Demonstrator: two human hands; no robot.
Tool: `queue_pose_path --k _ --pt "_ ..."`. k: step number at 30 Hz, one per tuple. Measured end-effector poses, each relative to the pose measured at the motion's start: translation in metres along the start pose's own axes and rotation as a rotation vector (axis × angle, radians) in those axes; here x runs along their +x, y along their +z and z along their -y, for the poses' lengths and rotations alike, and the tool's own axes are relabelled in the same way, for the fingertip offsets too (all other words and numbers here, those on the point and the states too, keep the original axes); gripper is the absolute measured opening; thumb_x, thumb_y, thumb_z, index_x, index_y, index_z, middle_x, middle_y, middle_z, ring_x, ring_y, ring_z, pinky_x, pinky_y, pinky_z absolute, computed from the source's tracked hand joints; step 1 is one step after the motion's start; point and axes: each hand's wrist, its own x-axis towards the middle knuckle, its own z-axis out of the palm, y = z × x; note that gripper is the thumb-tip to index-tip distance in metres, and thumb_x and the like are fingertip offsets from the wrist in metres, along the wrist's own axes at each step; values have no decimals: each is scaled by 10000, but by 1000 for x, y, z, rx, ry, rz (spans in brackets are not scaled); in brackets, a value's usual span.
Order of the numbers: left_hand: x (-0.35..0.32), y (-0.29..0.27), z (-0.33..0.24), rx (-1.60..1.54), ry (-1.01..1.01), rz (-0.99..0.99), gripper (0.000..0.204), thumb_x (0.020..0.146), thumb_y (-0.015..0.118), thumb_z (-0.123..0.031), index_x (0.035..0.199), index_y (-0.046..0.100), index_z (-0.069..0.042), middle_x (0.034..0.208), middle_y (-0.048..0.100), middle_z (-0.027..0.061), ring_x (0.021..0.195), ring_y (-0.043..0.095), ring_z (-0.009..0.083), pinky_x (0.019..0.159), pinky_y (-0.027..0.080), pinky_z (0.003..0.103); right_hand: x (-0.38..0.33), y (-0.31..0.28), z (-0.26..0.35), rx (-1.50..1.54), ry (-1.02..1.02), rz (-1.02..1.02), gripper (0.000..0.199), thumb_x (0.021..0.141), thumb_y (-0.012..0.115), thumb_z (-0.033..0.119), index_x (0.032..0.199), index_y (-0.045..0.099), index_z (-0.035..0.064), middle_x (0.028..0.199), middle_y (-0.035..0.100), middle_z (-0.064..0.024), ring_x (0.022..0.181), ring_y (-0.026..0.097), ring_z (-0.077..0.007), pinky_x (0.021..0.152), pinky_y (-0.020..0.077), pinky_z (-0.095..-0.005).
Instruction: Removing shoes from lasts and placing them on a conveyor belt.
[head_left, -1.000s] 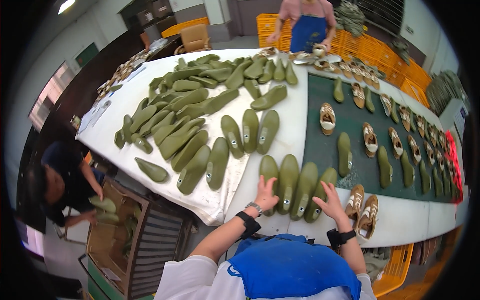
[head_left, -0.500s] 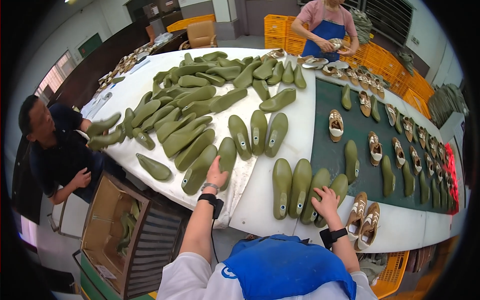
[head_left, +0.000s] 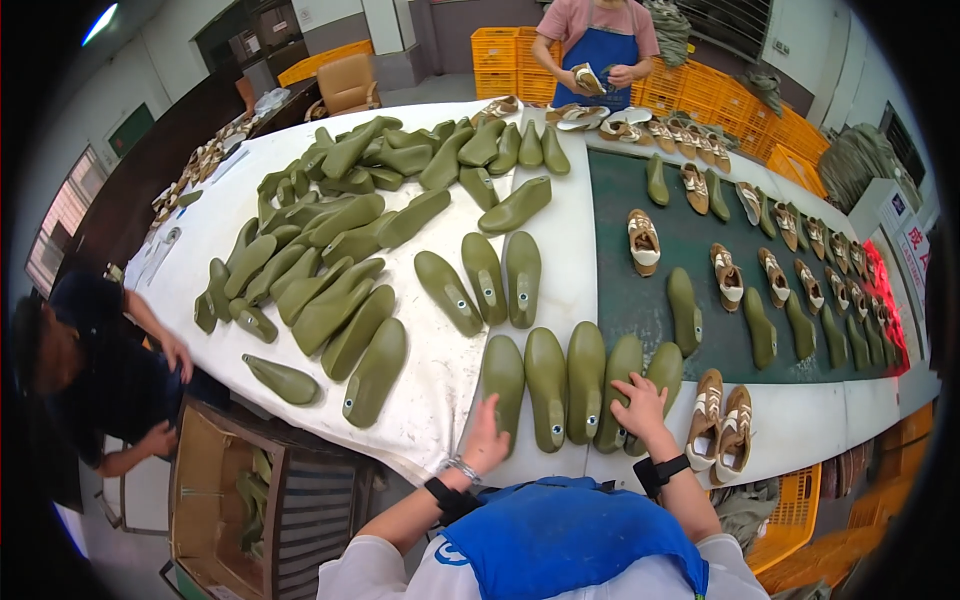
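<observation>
The left hand (head_left: 487, 437) lies flat and unclenched on the heel of an olive-green shoe last (head_left: 503, 385), grasping nothing. The right hand (head_left: 640, 405) spreads its fingers over two neighbouring lasts (head_left: 622, 385), pressing rather than gripping. These stand in a row of five at the near edge of the white surface (head_left: 440, 375), beside a pair of tan shoes (head_left: 722, 432). Yellow crates (head_left: 495, 60) stack at the far wall; an open cardboard box (head_left: 205, 490) sits below left. White rectangular signs (head_left: 897, 205) with blue marks hang at right.
</observation>
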Motion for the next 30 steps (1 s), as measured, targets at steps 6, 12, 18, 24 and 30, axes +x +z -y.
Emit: queue_pose_path --k 6,12,18,24,30 --pt "77 -4 13 108 127 -72 799 734 671 -302 1353 253 -15 1366 231 337 1279 217 468 1074 186 492 -5 9 -5 -9 56 -94 386 703 585 287 1078 642 218 1292 454 -150 1190 418 -306 1011 142 -653" --pt "254 -84 116 -586 -367 -531 902 655 725 -240 1365 233 18 1280 385 282 1174 412 366 1011 332 371 -4 11 12 3 -6 -175 341 695 590 278 1023 665 224 1255 486 -146 1153 446 -295 1011 157 -650" --pt "280 -35 90 -207 -234 -318 770 692 615 -108 1362 257 15 1323 365 244 1206 401 318 1005 334 340 -6 14 -1 -4 75 -169 348 692 596 279 1029 663 221 1266 477 -148 1162 438 -293 1017 140 -650" --pt "293 17 64 -358 -150 -213 753 701 606 -92 1357 254 18 1319 352 233 1211 385 342 1013 330 356 -4 13 2 -10 73 -152 350 690 599 281 1029 663 218 1264 474 -144 1168 432 -293 1019 133 -650" --pt "277 1 39 -174 -18 -226 923 718 713 -361 1388 188 -4 1341 340 278 1249 336 380 1051 270 395 0 19 9 -2 44 -160 350 685 603 280 1024 663 218 1257 478 -146 1163 436 -298 1013 140 -655"
